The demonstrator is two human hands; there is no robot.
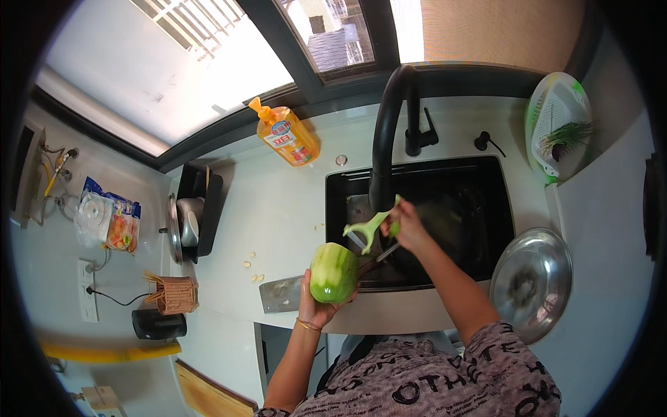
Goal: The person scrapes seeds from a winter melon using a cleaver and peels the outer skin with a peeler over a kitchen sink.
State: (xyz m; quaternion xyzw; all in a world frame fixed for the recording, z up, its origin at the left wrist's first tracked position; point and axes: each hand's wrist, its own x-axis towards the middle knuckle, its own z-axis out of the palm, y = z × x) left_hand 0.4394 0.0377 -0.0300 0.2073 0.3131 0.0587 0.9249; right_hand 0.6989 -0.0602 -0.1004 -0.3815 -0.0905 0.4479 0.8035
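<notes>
My left hand (315,314) holds a green gourd (333,276) from below, over the counter at the sink's left front corner. Pale stripes run down its side where skin is off, and its lower end is still glossy green. In my right hand (410,229) is a light green Y-shaped peeler (369,228), its blade just above and right of the gourd, apart from it. A small bright green piece (394,229) shows by my right fingers; I cannot tell what it is. Beneath my left hand a cleaver blade (281,296) lies on the counter, partly hidden.
The black faucet (383,140) arches over the dark sink (492,180) near my right hand. Several garlic cloves (258,278) lie on the counter (224,292). An orange detergent bottle (292,138) stands behind. Right are a metal lid or basin (531,292) and a white basket (544,112) with scallions.
</notes>
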